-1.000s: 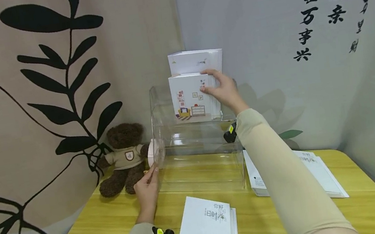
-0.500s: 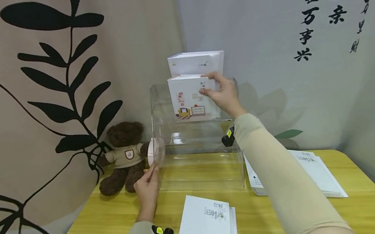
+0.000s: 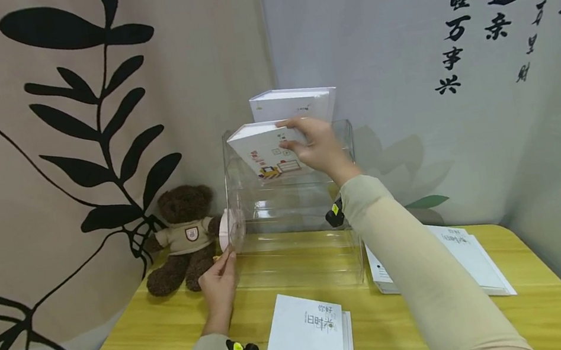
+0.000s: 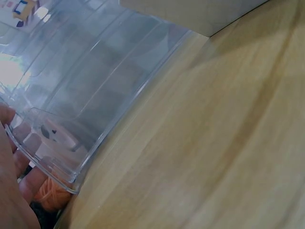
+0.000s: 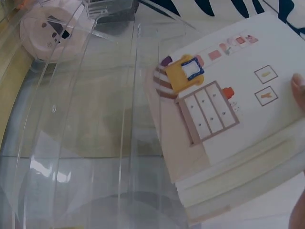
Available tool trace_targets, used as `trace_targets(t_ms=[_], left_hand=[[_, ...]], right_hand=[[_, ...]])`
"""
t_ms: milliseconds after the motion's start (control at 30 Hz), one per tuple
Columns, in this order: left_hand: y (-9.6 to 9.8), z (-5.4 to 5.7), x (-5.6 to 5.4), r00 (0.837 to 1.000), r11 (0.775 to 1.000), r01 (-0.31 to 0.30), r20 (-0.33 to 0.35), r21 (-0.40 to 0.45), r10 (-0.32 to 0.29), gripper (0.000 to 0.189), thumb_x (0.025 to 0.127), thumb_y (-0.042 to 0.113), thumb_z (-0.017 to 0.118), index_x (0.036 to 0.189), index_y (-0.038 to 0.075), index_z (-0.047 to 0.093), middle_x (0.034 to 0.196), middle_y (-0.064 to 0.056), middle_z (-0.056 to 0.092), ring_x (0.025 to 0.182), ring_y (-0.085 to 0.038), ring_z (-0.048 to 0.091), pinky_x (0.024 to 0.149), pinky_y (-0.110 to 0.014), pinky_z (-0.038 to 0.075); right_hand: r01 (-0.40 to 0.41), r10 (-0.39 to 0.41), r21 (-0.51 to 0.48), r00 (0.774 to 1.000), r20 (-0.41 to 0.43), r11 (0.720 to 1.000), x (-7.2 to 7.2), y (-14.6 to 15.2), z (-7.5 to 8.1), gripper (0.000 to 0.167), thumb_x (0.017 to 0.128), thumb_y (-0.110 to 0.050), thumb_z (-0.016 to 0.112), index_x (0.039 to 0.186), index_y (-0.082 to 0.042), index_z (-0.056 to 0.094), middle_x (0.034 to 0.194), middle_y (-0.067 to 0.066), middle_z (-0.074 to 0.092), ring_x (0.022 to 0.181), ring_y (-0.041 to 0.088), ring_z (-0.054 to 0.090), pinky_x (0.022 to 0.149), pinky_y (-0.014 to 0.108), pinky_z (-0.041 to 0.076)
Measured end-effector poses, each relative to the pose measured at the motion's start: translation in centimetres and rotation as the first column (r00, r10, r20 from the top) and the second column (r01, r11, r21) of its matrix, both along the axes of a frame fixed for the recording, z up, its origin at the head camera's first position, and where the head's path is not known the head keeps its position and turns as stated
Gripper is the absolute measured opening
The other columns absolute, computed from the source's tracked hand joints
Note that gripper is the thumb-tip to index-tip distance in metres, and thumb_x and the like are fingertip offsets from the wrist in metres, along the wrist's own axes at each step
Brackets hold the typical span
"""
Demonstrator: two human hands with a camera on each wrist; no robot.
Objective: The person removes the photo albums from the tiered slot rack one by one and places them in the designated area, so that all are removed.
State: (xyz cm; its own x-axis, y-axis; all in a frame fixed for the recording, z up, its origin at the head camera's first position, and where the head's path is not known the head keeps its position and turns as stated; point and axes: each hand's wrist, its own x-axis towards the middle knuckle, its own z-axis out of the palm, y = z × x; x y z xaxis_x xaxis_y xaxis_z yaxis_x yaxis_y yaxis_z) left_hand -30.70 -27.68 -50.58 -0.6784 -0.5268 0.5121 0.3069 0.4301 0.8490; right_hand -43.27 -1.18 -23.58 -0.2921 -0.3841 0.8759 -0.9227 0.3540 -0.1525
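Observation:
A clear acrylic tiered rack point(image 3: 296, 250) stands on the wood-grain table. My right hand point(image 3: 318, 147) grips a white book point(image 3: 266, 152) by its upper right corner, thumb on the front cover. The book tilts toward me over the rack's upper tier; its cover shows a yellow armchair and a chest of drawers, plain in the right wrist view. Behind it, another white book point(image 3: 288, 101) stands in the rack's top tier. My left hand point(image 3: 218, 285) holds the rack's lower left side edge; in the left wrist view its fingers point(image 4: 32, 183) wrap behind the clear side panel.
A brown teddy bear point(image 3: 189, 238) sits left of the rack, next to a pale pink round object point(image 3: 232, 229). One white book stack point(image 3: 303, 339) lies in front, another point(image 3: 472, 256) to the right, partly behind my right sleeve. Curtains hang behind the table.
My right hand has moved slightly left and down, tipping the illustrated book's top toward me and to the left. The rear book's top also leans further forward. My left hand stays on the rack.

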Motion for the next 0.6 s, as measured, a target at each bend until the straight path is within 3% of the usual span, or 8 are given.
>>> trace_targets(t_ms=[133, 367, 600], left_hand=[[0.0, 0.1, -0.1, 1.0, 1.0, -0.004, -0.011, 0.012, 0.004, 0.025, 0.094, 0.033, 0.074, 0.117, 0.023, 0.077, 0.109, 0.005, 0.074, 0.096, -0.015, 0.072, 0.073, -0.008, 0.05], [-0.1, 0.1, -0.3, 1.0, 1.0, -0.023, -0.015, 0.004, 0.023, 0.025, 0.094, 0.033, 0.075, 0.116, 0.022, 0.077, 0.107, 0.0, 0.075, 0.096, -0.015, 0.072, 0.071, -0.008, 0.049], [-0.1, 0.1, -0.3, 0.999, 1.0, -0.031, -0.023, -0.003, 0.031, 0.022, 0.093, 0.03, 0.076, 0.114, 0.024, 0.078, 0.106, 0.003, 0.075, 0.089, 0.002, 0.069, 0.07, -0.008, 0.05]], right_hand=[[-0.045, 0.046, 0.025, 0.998, -0.041, 0.999, 0.4, -0.3, 0.3, 0.034, 0.085, -0.011, 0.083, 0.117, -0.01, 0.072, 0.112, 0.005, 0.074, 0.102, 0.02, 0.07, 0.09, 0.03, 0.053], [-0.063, 0.063, 0.03, 0.998, 0.0, 0.998, 0.8, -0.2, 0.3, 0.031, 0.085, -0.009, 0.082, 0.115, -0.009, 0.072, 0.115, 0.003, 0.074, 0.103, 0.018, 0.07, 0.089, 0.025, 0.054], [-0.113, 0.109, -0.026, 0.986, -0.123, 0.993, 1.1, -0.1, 0.3, 0.032, 0.083, -0.005, 0.083, 0.114, -0.004, 0.073, 0.113, 0.008, 0.074, 0.101, 0.022, 0.072, 0.091, 0.026, 0.053]])
